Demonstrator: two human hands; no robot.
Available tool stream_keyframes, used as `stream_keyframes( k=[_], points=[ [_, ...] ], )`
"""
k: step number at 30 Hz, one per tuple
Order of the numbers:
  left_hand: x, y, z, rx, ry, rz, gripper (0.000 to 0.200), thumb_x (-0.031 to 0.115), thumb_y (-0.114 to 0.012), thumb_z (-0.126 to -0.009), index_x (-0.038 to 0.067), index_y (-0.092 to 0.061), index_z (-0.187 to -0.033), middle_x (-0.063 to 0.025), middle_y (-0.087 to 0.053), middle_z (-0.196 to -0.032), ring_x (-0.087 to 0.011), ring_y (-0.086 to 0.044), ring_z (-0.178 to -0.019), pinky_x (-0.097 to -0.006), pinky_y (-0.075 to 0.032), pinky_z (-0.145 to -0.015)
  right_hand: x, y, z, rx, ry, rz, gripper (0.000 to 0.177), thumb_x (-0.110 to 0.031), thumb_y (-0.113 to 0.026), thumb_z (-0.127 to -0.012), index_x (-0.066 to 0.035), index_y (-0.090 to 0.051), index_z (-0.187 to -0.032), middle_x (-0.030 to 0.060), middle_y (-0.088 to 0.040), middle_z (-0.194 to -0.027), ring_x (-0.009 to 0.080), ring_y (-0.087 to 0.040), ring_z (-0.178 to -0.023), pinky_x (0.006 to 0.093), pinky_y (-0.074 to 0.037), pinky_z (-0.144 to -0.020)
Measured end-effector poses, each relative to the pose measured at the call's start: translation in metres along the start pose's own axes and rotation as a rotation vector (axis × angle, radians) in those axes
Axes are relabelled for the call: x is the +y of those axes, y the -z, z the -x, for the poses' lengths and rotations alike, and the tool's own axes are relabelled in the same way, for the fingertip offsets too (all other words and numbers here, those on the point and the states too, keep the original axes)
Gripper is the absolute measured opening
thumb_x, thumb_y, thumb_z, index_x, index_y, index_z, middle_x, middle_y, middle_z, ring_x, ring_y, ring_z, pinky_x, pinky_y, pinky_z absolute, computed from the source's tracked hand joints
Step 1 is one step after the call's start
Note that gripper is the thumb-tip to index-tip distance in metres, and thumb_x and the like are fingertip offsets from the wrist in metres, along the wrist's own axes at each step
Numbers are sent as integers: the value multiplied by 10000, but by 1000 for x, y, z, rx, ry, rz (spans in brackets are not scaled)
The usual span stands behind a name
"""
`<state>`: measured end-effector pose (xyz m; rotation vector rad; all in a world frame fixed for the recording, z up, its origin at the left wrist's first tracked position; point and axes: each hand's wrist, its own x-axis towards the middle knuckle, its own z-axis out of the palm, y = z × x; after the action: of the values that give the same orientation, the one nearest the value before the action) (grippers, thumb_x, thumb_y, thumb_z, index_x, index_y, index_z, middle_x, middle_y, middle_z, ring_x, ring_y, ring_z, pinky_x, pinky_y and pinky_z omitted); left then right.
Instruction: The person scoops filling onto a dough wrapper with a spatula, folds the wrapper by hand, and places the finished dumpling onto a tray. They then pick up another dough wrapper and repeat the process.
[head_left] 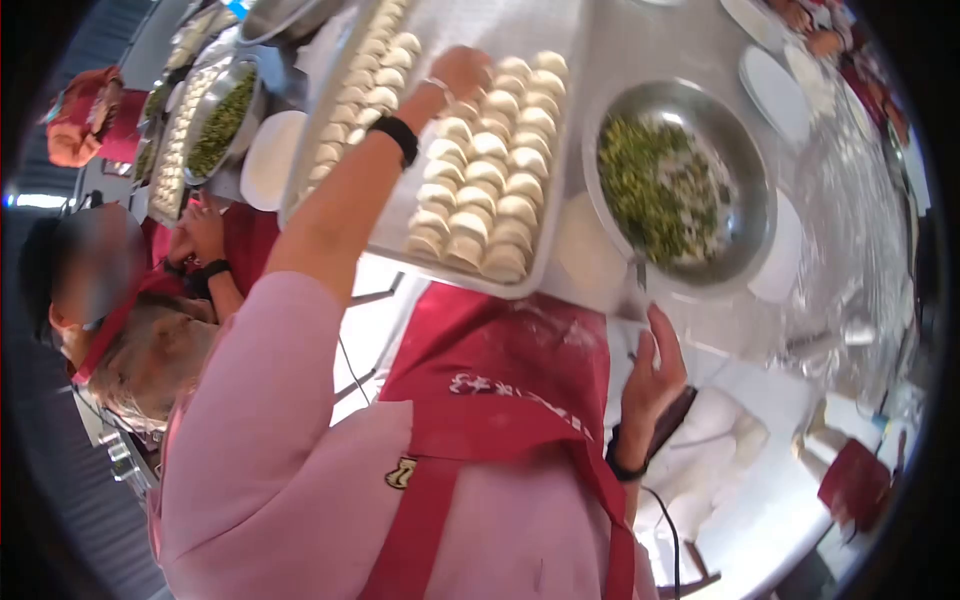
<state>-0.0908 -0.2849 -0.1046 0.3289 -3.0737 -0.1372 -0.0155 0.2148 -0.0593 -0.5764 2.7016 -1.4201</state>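
My left hand (462,75) reaches over the metal tray (395,235) and is at the upper end of the near dumpling rows (487,172). Its fingers are mostly hidden, so whether it holds a dumpling cannot be seen. Below the bowl's near rim is my right hand (652,375), with fingers apart and nothing visible between them. A blurred metal utensil (641,274) rests by the rim, just beyond those fingertips. The steel bowl (755,235) contains chopped green filling (645,180). Beside it, a pale round item (590,240) lies between tray and bowl.
At the left, a person (205,235) in a red apron works beside another filling bowl (222,120) and a dumpling tray. White round plates (775,90) and clear plastic sheeting (850,220) lie to the right. More people's hands show at the upper right.
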Motion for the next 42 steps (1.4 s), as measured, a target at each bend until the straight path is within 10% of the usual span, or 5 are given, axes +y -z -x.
stream_keyframes(
  k=[4,12,24,33,42],
  points=[
    [15,4,20,449,129,320,418,204,-705,-800,51,-666,-1188,-159,-704,-1096,-302,-680,-912,-352,-539,-836,2,-30,-11,25,162,-6,288,5,-639,-848,4,-652,-1135,181,-662,-1180,352,-630,-1099,408,-494,-949],
    [137,80,152,531,45,798,258,121,-648,-868,57,-716,-1108,-61,-710,-869,-127,-570,-715,-275,-486,-651,10,-75,-25,-142,332,257,723,-218,-769,-766,-31,-462,-1394,178,-505,-1399,375,-443,-1309,502,-335,-1099],
    [261,39,291,-322,427,1805,229,85,-572,-951,-52,-650,-1117,-109,-674,-1080,-161,-645,-987,-299,-522,-917,3,-77,-19,-197,476,201,805,-208,-819,-676,-10,-460,-1368,157,-480,-1402,383,-412,-1313,490,-325,-1101],
    [273,-21,252,-385,868,2469,290,202,-572,-987,-9,-539,-1184,-186,-573,-1190,-287,-558,-1176,-422,-435,-1077,14,-66,8,-168,581,299,560,-9,-645,-746,-20,-542,-1296,160,-520,-1374,379,-458,-1294,490,-363,-1081],
    [288,-34,255,-295,729,2363,309,242,-547,-1006,14,-561,-1214,-94,-622,-1182,-216,-629,-1069,-375,-546,-895,-2,-37,31,-313,483,82,372,-23,-639,-796,-27,-633,-1168,158,-640,-1209,363,-569,-1176,436,-454,-983]
  ],
)
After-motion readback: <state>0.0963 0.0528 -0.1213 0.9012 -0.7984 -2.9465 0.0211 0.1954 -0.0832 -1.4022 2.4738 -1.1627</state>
